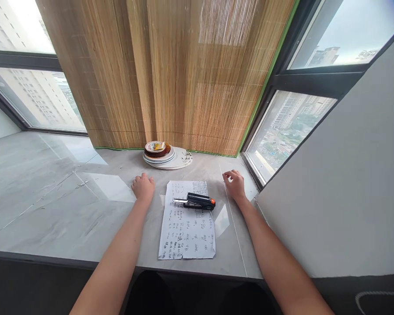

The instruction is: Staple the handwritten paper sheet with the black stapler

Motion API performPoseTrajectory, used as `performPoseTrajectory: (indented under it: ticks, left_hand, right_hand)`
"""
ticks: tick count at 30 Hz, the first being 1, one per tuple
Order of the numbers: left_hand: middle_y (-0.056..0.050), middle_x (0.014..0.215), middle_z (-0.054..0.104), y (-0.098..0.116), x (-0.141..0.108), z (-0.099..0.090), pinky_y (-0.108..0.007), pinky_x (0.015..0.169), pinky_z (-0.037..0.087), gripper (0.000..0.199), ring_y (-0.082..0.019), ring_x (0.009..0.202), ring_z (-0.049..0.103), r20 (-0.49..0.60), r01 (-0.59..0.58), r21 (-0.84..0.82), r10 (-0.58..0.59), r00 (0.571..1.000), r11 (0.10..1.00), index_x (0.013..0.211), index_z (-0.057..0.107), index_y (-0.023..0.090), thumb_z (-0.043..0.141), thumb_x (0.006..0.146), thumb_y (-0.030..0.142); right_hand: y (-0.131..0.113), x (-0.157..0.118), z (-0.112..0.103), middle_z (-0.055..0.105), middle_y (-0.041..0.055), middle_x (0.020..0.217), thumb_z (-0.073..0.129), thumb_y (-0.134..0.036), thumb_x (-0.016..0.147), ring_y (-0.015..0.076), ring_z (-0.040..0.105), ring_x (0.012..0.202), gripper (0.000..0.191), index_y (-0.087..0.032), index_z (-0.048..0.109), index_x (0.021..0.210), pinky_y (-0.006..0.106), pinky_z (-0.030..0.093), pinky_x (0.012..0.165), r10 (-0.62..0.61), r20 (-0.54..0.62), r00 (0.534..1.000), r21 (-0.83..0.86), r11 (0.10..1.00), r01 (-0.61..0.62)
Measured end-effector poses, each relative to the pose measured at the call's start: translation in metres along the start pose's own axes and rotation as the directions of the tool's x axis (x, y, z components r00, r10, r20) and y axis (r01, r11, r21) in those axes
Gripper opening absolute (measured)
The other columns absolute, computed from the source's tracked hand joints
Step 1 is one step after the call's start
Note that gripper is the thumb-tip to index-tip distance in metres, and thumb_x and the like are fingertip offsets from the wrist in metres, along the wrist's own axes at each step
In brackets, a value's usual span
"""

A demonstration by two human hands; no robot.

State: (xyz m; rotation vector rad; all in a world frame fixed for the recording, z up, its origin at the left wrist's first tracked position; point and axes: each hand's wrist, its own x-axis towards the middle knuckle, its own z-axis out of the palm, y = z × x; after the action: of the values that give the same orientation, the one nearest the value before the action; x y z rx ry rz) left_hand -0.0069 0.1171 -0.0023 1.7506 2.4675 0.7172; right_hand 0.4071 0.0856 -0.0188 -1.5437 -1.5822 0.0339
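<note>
A black stapler (pixel 200 201) with an orange end lies on handwritten paper (pixel 190 236), between my hands and touched by neither. A silver metal part sticks out from its left end. My left hand (pixel 143 187) rests on the grey stone ledge (pixel 111 218), left of the paper's upper part, its fingers curled in and nothing visible in them. To the right of the paper, my right hand (pixel 234 184) rests on the ledge. Its fingers are bent towards the thumb, and no object shows in them.
A stack of plates (pixel 159 154) stands at the back, overlapping a white oval plate (pixel 184 158). Behind hangs a bamboo blind (pixel 170 78). A window (pixel 282 127) and a white wall (pixel 344 175) bound the right side. The ledge's dark front edge (pixel 68 261) runs near my forearms.
</note>
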Motion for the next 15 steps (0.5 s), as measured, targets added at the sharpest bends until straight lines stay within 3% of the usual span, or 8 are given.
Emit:
performPoseTrajectory:
  ticks: [3, 7, 9, 12, 15]
  left_hand:
    - [-0.024, 0.118, 0.066, 0.005, -0.007, 0.003, -0.047, 0.095, 0.045, 0.028, -0.039, 0.116, 0.062, 0.003, -0.069, 0.043, 0.069, 0.998, 0.997, 0.12, 0.065, 0.011, 0.048, 0.1, 0.023]
    - [-0.023, 0.117, 0.065, 0.005, -0.021, 0.004, -0.045, 0.093, 0.047, 0.026, -0.038, 0.115, 0.062, 0.033, -0.125, 0.056, 0.124, 0.992, 0.991, 0.117, 0.065, 0.012, 0.046, 0.102, 0.021]
    - [-0.022, 0.114, 0.064, 0.002, -0.029, 0.002, -0.045, 0.091, 0.048, 0.023, -0.037, 0.112, 0.063, 0.021, -0.136, 0.029, 0.136, 0.991, 0.99, 0.11, 0.066, 0.014, 0.045, 0.102, 0.02]
    - [-0.019, 0.111, 0.063, -0.001, -0.044, -0.003, -0.044, 0.092, 0.049, 0.018, -0.034, 0.107, 0.063, -0.011, -0.185, -0.031, 0.185, 0.983, 0.982, 0.098, 0.065, 0.018, 0.047, 0.101, 0.017]
    - [-0.014, 0.105, 0.064, -0.002, -0.065, -0.012, -0.038, 0.084, 0.049, 0.017, -0.029, 0.098, 0.065, -0.103, -0.27, -0.208, 0.254, 0.962, 0.94, 0.098, 0.06, 0.02, 0.044, 0.103, 0.017]
  right_hand:
    - [0.011, 0.002, -0.002, 0.068, 0.0068, 0.077, 0.054, -0.041, 0.087, 0.0214, 0.056, 0.071, 0.027, -0.021, 0.066, 0.074, 0.036, 0.045, 0.079, 0.217, -0.122, 0.969, 0.06, 0.976, -0.211]
    - [0.022, 0.001, -0.005, 0.07, 0.0076, 0.073, 0.055, -0.048, 0.083, 0.023, 0.059, 0.071, 0.031, -0.021, 0.065, 0.071, 0.035, 0.043, 0.071, 0.486, -0.217, 0.847, 0.195, 0.871, -0.45]
    - [0.023, 0.001, -0.005, 0.07, 0.0077, 0.071, 0.055, -0.054, 0.083, 0.0238, 0.06, 0.073, 0.037, -0.021, 0.066, 0.071, 0.034, 0.042, 0.068, 0.514, -0.212, 0.832, 0.232, 0.853, -0.468]
    - [0.021, 0.002, -0.005, 0.071, 0.0079, 0.069, 0.056, -0.058, 0.082, 0.0244, 0.06, 0.073, 0.041, -0.021, 0.067, 0.07, 0.033, 0.042, 0.067, 0.491, -0.186, 0.851, 0.246, 0.862, -0.444]
    - [0.019, 0.004, -0.006, 0.071, 0.009, 0.068, 0.059, -0.057, 0.078, 0.0247, 0.06, 0.072, 0.039, -0.021, 0.067, 0.068, 0.034, 0.042, 0.069, 0.474, -0.142, 0.869, 0.234, 0.869, -0.436]
